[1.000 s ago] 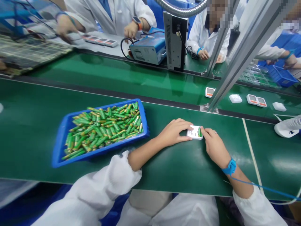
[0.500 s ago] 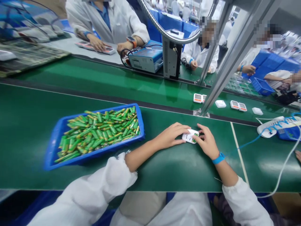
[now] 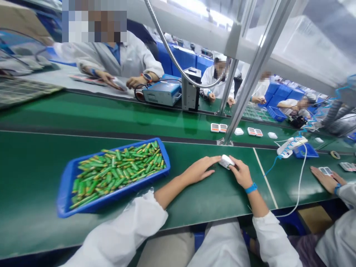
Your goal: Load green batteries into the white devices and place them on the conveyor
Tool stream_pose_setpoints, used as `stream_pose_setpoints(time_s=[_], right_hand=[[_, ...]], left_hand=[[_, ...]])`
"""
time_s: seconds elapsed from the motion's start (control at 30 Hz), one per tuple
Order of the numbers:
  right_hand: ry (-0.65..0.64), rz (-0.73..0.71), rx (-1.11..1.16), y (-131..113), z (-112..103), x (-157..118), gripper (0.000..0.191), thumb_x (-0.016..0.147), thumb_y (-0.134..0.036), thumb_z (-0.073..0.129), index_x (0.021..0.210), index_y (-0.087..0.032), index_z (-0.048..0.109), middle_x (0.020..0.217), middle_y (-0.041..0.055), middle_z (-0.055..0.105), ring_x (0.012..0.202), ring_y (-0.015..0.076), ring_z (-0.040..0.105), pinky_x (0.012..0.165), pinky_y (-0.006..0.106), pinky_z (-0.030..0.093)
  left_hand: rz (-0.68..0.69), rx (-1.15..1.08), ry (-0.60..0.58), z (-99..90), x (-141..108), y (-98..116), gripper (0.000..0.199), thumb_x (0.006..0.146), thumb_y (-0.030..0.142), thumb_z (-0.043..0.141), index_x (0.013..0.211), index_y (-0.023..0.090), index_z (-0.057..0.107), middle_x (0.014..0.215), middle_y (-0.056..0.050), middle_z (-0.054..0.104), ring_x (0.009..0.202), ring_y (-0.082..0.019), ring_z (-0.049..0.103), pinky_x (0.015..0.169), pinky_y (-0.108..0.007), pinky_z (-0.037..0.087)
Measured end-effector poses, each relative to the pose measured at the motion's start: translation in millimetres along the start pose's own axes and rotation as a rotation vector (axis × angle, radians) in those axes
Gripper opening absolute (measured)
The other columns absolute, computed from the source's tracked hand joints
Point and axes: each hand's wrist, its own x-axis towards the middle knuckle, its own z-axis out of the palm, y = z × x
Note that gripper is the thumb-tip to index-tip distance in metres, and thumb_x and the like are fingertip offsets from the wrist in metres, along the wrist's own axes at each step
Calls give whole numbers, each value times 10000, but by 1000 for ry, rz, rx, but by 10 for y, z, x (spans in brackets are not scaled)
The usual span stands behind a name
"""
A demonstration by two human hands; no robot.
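Note:
A small white device (image 3: 226, 162) is tilted up off the green table, gripped at its right side by my right hand (image 3: 241, 174), fingers closed round it. Stretched out flat beside it on the left is my left hand (image 3: 200, 170), its fingertips at the device's left edge and its thumb apart. The battery side seen before is turned out of view. Left of my forearm sits a blue tray (image 3: 63, 193) full of green and gold batteries (image 3: 116, 170).
A metal post (image 3: 244, 81) rises behind my hands. Beyond it lie white-and-orange devices (image 3: 219, 128) on the green belt. A white power strip (image 3: 290, 146) with cables is at the right, near a co-worker's hands (image 3: 325, 180). More people sit opposite.
The view has shifted to the right and up. The device has been tilted, hiding its battery side. My left hand's fingers have straightened and its thumb has come off the device.

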Motion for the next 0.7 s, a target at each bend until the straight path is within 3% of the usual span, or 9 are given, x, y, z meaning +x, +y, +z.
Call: stream_pose_setpoints(time_s=[0.07, 0.13, 0.27, 0.37, 0.5, 0.6, 0.7], right_hand=[[213, 62, -171, 199, -190, -111, 511, 1058, -413, 596, 1511, -216, 729, 1384, 171, 801, 1114, 312, 763, 1067, 500, 597], [367, 135, -338, 438, -449, -216, 493, 1044, -349, 552, 1465, -190, 753, 1342, 187, 807, 1163, 339, 746, 1097, 542, 566], [370, 292, -567, 818, -982, -444, 477, 925, -186, 552, 1314, -177, 829, 1292, 196, 788, 1198, 347, 710, 1122, 533, 515], [364, 367, -609, 897, -1189, -555, 470, 848, -154, 587, 1233, -179, 856, 1305, 213, 761, 1198, 372, 679, 1081, 549, 513], [380, 336, -596, 831, -1123, -348, 436, 878, -196, 590, 1233, -180, 843, 1292, 210, 750, 1207, 370, 653, 1099, 571, 499], [335, 233, -518, 780, -866, 111, 409, 945, -297, 606, 1271, -168, 819, 1287, 186, 765, 1216, 326, 669, 1133, 516, 509], [324, 181, -423, 768, -523, 724, 434, 993, -379, 588, 1280, -129, 796, 1253, 194, 773, 1145, 297, 689, 1056, 462, 562]], left_hand=[[-46, -17, -10, 12, -16, 11, 574, 1117, 280, 582, 1682, 248, 484, 1642, -164, 615, 1417, -294, 667, 1213, -519, 532], [-107, -40, -18, 31, -34, -4, 557, 1105, 276, 569, 1657, 226, 512, 1545, -163, 687, 1261, -272, 742, 1129, -481, 586], [-133, -72, -34, 78, -47, -55, 588, 1070, 275, 597, 1652, 244, 521, 1445, -126, 749, 1120, -246, 767, 1053, -435, 606], [-124, -70, -29, 96, -46, -65, 563, 1068, 286, 605, 1628, 258, 549, 1392, -111, 772, 1127, -253, 758, 1037, -426, 604], [-112, -83, -29, 92, -51, -52, 558, 1062, 262, 610, 1617, 259, 556, 1385, -109, 773, 1135, -249, 758, 1052, -429, 593], [-128, -94, -36, 79, -58, -25, 530, 1067, 252, 602, 1596, 250, 567, 1403, -111, 765, 1171, -255, 759, 1082, -456, 582], [-143, -96, -33, 57, -65, 27, 515, 1064, 236, 606, 1578, 256, 578, 1391, -104, 771, 1189, -258, 757, 1094, -466, 581]])
